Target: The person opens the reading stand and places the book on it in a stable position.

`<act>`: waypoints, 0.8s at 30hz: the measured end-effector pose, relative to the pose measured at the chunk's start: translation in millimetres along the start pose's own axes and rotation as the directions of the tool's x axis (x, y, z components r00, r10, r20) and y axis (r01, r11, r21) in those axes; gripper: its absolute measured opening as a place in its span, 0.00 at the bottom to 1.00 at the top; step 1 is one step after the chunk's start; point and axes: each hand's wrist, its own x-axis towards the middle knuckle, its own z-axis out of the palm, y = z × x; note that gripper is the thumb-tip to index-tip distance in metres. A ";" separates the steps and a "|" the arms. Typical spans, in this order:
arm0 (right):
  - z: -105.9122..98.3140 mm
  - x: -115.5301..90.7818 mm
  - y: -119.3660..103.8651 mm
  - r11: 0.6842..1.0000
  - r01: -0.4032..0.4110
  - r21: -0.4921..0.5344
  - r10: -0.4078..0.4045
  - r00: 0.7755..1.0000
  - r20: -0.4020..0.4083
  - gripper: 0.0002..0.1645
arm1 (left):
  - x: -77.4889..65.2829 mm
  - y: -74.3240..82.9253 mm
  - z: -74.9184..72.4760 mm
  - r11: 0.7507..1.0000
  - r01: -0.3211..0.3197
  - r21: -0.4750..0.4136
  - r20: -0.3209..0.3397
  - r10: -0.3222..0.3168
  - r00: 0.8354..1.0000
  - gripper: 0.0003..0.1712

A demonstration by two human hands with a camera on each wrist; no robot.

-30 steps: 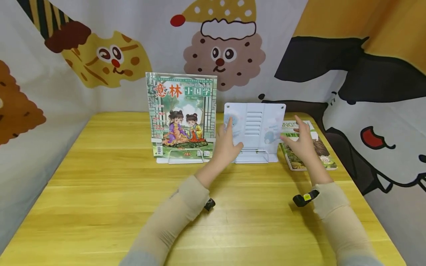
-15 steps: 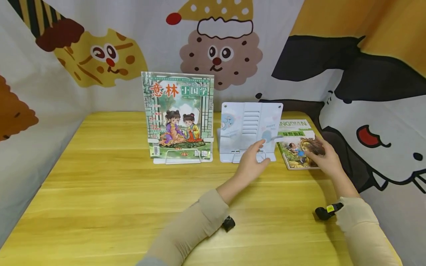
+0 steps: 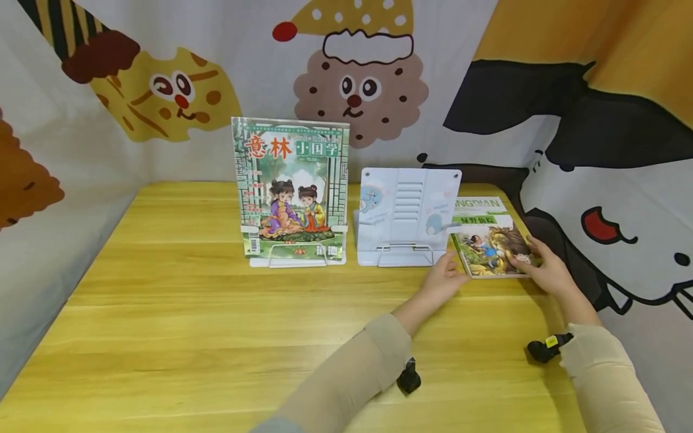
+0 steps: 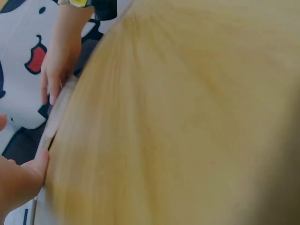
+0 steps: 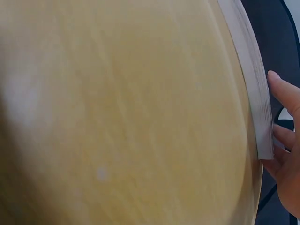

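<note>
A paperback book (image 3: 489,246) with a lion and a figure in blue on its cover lies flat at the table's right. At its lower right edge is my right hand (image 3: 552,273), thumb over the cover and fingers at the side; the right wrist view shows this hand (image 5: 286,136) holding the edge of the pages (image 5: 251,79). My left hand (image 3: 440,281) is by the lower left corner, its thumb touching the book's near edge (image 4: 55,117) in the left wrist view. Part of that hand is cut off there.
A pale blue book stand (image 3: 409,210) with a wire front stands just left of the book. Farther left, a magazine (image 3: 292,192) is propped upright on a similar stand. A cartoon-printed curtain (image 3: 357,90) hangs behind the wooden table (image 3: 216,325).
My left hand has moved right, from in front of the pale blue stand to the book's left corner. My right hand has shifted right and down onto the book's right edge.
</note>
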 end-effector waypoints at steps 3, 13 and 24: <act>-0.2 0.4 5.0 1.000 -0.016 0.004 0.016 1.000 0.009 0.58 | 3.7 0.1 7.2 0.997 0.037 -0.075 -0.030 -0.039 0.999 0.39; 1.3 8.1 3.0 0.999 -0.035 0.026 0.033 0.998 0.045 0.62 | 11.4 2.4 14.7 0.992 0.043 -0.120 0.035 -0.039 0.999 0.45; -10.3 2.0 -8.4 0.995 -0.100 -0.018 0.101 0.988 0.114 0.70 | 13.1 -2.3 14.9 0.996 0.055 -0.071 0.067 -0.050 0.996 0.45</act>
